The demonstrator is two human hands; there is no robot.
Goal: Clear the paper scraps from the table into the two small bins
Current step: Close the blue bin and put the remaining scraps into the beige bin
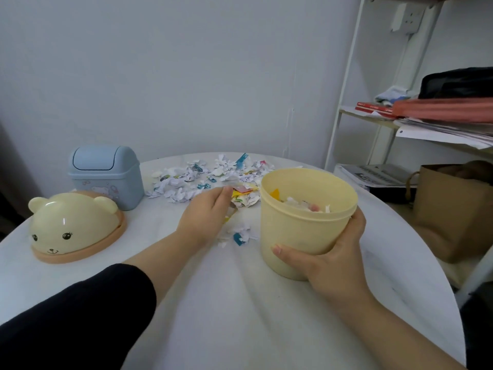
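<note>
Centre frame: left hand (pixel 210 209) sits at the near edge of the paper scraps (pixel 213 174), fingers curled down w/ thumb, pinching a few pcs (a yellow bit pokes out under the palm). The main pile spreads across the far side of the table (pixel 226 303); a small cluster (pixel 240 236) lies just below the hand. Right of centre: right hand (pixel 333 252) wraps the yellow bin (pixel 306 222), thumb across its front, bin open-topped w/ scraps inside. Left side: blue bin (pixel 104 174), swing flap closed, and the bear lid (pixel 74 225) flat on the table in front of it.
</note>
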